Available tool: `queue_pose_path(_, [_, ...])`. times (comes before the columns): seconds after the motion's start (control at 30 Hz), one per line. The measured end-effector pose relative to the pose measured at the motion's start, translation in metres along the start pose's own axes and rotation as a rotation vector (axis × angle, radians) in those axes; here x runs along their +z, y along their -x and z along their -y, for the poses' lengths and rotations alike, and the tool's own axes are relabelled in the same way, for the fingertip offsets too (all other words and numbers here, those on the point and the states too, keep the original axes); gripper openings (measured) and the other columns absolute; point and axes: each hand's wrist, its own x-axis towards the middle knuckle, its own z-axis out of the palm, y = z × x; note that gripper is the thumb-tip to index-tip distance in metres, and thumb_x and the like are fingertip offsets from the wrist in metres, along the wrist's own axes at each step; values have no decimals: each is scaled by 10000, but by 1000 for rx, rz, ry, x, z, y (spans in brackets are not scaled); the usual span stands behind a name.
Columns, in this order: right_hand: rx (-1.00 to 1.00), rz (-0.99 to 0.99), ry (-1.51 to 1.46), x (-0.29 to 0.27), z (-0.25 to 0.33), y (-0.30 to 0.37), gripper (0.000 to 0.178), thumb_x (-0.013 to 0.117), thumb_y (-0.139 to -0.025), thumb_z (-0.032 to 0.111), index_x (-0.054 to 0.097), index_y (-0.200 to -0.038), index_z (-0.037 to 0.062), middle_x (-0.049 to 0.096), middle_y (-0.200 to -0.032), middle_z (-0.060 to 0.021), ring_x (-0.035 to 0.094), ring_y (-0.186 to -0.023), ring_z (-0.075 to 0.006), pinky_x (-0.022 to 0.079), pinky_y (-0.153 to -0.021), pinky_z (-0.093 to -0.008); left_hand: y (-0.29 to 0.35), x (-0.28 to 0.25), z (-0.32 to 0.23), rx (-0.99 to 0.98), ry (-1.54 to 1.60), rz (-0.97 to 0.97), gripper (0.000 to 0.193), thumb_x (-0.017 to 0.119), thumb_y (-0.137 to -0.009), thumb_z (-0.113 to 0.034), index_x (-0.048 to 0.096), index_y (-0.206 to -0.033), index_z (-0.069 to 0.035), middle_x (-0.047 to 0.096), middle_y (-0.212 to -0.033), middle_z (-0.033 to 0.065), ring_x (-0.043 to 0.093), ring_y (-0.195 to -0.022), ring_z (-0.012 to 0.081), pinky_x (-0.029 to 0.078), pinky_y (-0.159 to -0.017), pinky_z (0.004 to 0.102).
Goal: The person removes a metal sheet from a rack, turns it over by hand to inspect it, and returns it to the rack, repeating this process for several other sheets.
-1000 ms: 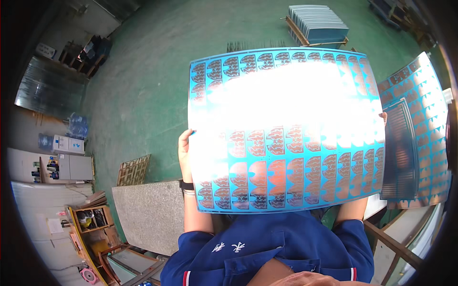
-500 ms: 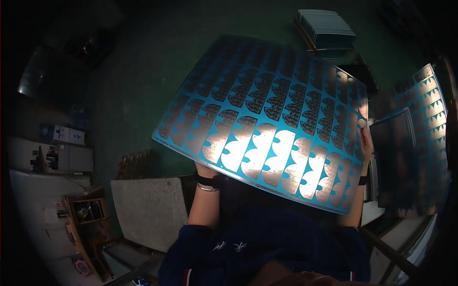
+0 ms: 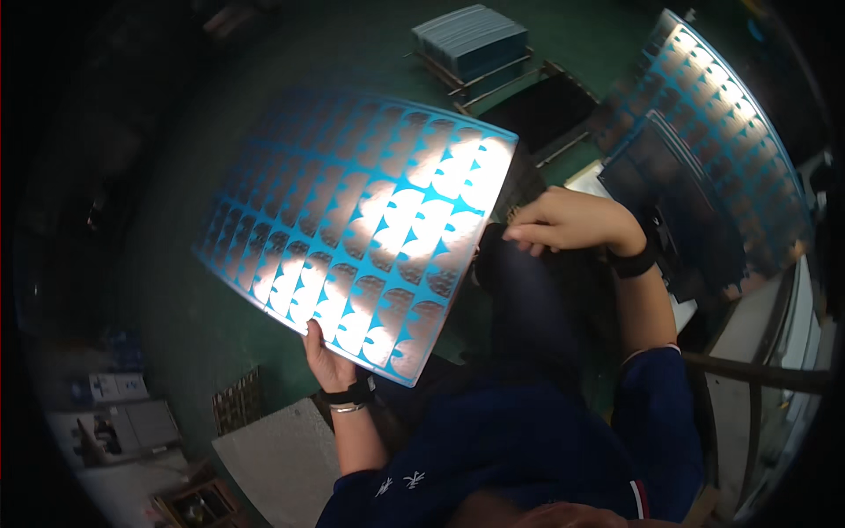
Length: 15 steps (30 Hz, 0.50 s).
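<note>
A large, thin circuit board panel (image 3: 352, 207), blue with rows of shiny copper-coloured scalloped shapes, is held tilted in front of me. My left hand (image 3: 328, 361) grips its lower edge, the thumb on the upper face and the other fingers hidden beneath. Just off the panel's right edge is my right hand (image 3: 572, 222), apart from it. Its fingers are curled and pressed together. Whatever they may hold is hidden from view.
At the far side a stack of pale sheets (image 3: 471, 40) sits on a low rack. More blue and copper panels (image 3: 713, 97) lean at the right, beside a dark panel (image 3: 673, 198). A grey board (image 3: 282, 462) lies at lower left, near a wooden shelf (image 3: 202, 510).
The panel has moved left and turned in my left hand. My right hand has let go of its right edge and curled. The view has swung right.
</note>
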Motion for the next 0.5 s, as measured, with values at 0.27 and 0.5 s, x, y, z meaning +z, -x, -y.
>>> queue_pose_path(0.27, [-295, 238, 513, -33, 110, -151, 255, 536, -828, 258, 655, -905, 46, 642, -829, -112, 619, -750, -260, 487, -664, -397, -12, -60, -49, -196, -32, 54, 320, 525, -908, -179, 529, -1158, 20, 520, -1237, 158, 489, -1134, 280, 380, -978, 454])
queue_pose_path(0.5, [177, 377, 470, -30, 198, -129, 238, 544, -837, 181, 629, -1024, 60, 630, -842, -89, 609, -765, -207, 500, -668, -377, 13, -16, 31, -506, -124, 161, 355, 513, -911, -182, 487, -1204, 15, 486, -1274, 154, 473, -1161, 253, 377, -994, 427])
